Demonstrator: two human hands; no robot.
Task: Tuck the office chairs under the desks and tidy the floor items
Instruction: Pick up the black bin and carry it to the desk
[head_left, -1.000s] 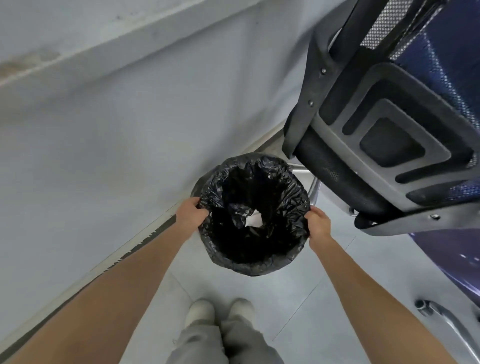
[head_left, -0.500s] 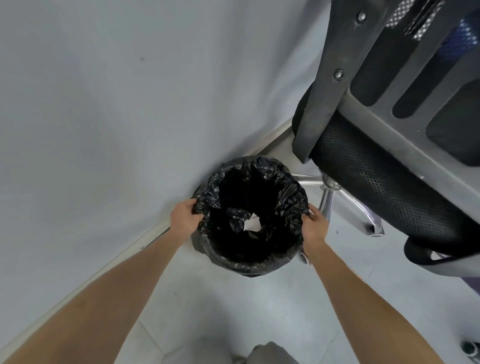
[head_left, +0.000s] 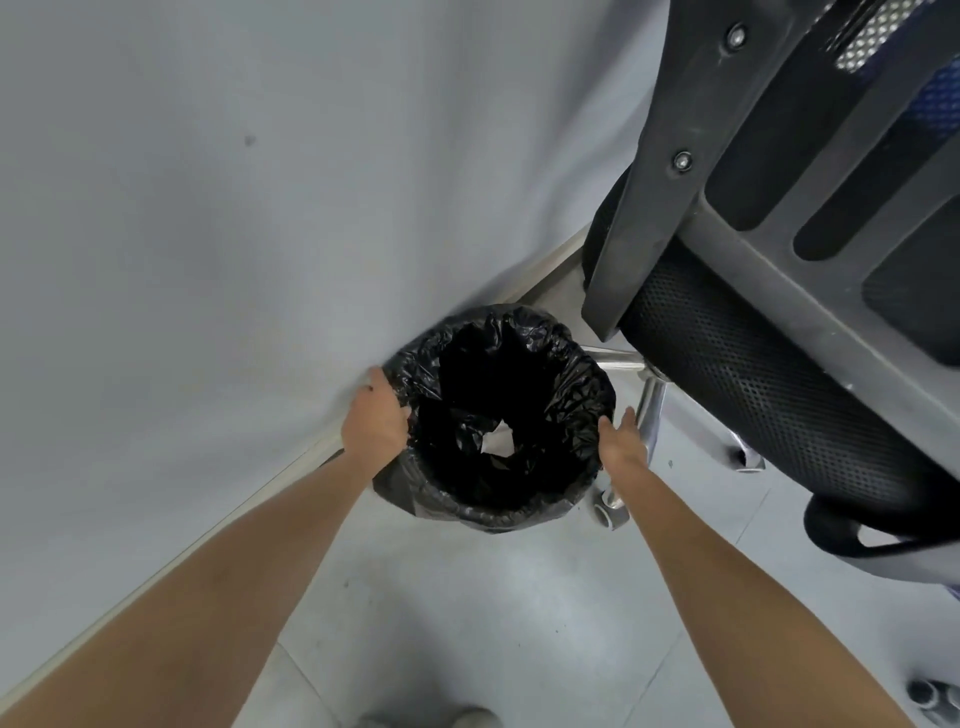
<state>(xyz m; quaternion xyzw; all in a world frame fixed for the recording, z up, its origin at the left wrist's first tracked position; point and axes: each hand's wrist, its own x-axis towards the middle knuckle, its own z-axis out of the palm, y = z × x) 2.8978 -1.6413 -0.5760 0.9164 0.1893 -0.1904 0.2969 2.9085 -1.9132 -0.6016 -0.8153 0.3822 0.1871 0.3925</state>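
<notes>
With the bin (head_left: 498, 426) at the wall's foot, gripped at nine o'clock by the left hand (head_left: 375, 421) while the right hand (head_left: 621, 447) lies slack at three, tipping is risked.

Soft, even, cool-toned light fills the view, with no hard shadows on the pale grey wall (head_left: 208, 208). The inside of the round bin lined with a crinkled black plastic bag (head_left: 576, 384) falls to featureless black; faint sheen shows on its rim folds. Above and right of the bin, the black mesh office chair (head_left: 753, 374) looms large and bowed by wide-angle distortion. Detail is slightly smeared throughout.
</notes>
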